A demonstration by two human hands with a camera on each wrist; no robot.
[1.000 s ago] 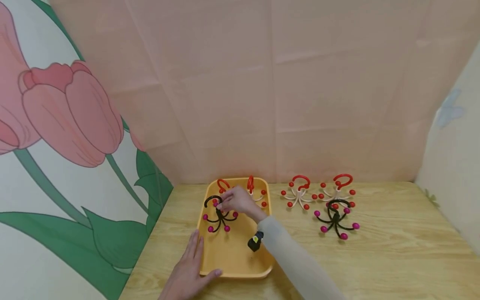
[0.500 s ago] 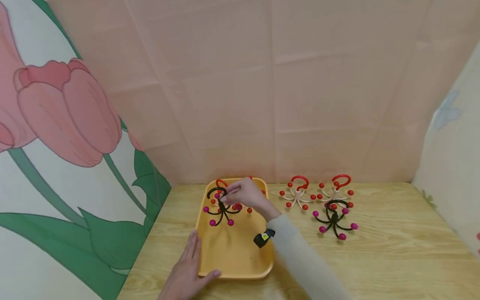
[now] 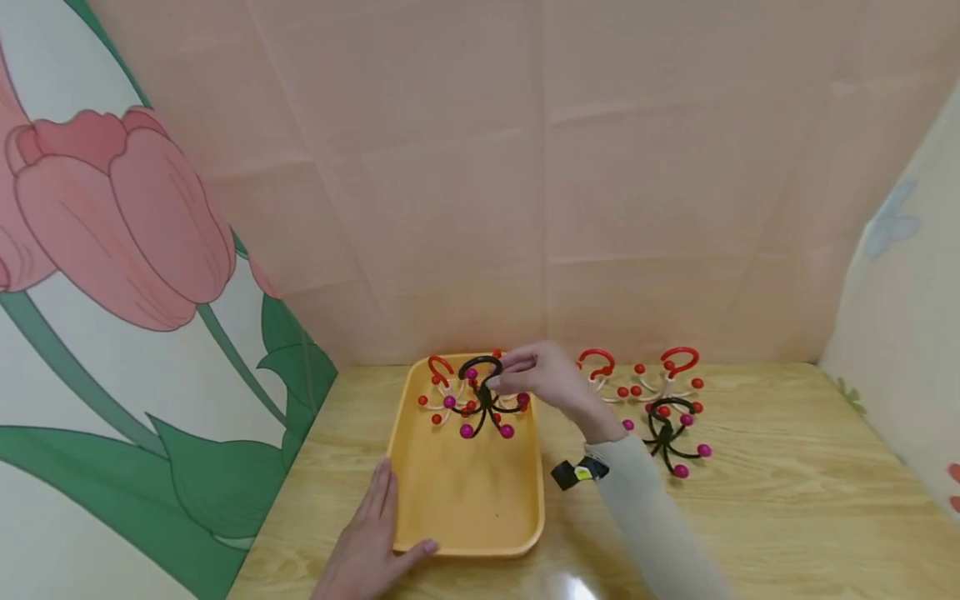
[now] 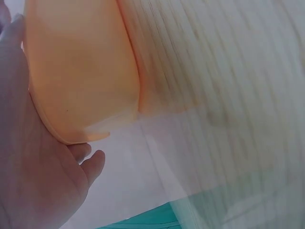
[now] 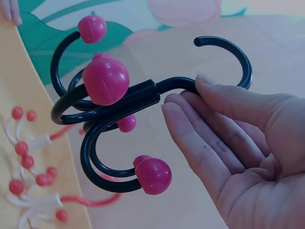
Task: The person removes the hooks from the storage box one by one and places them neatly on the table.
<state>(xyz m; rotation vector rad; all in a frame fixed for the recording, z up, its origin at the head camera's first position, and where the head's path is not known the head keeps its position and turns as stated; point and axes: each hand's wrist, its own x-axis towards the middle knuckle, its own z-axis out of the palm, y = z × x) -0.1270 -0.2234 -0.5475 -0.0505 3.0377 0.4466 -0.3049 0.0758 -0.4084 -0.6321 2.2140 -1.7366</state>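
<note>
My right hand (image 3: pixel 558 385) pinches a black multi-arm hanging hook (image 3: pixel 485 398) by its stem, thumb against fingertips, as the right wrist view also shows. This hook (image 5: pixel 126 102) has curved arms with magenta balls on the ends, and it is held above the yellow tray (image 3: pixel 457 492). My left hand (image 3: pixel 363 537) rests at the tray's near left corner, fingers straight along the side and thumb by the near rim. Inside the tray's far end is a white hook (image 3: pixel 447 390) with red balls and a red curl. Another white-and-red hook there is mostly hidden.
On the wooden table (image 3: pixel 787 500), right of the tray, stand another black hook (image 3: pixel 664 437) and two white-and-red hooks, one with its red curl (image 3: pixel 681 360) at the far right, the other partly behind my right hand. A pink cloth (image 3: pixel 637 208) hangs behind the table.
My right hand has carried the black hook up and to the right, from the tray's left side to over its far middle. My left hand stays at the tray's corner.
</note>
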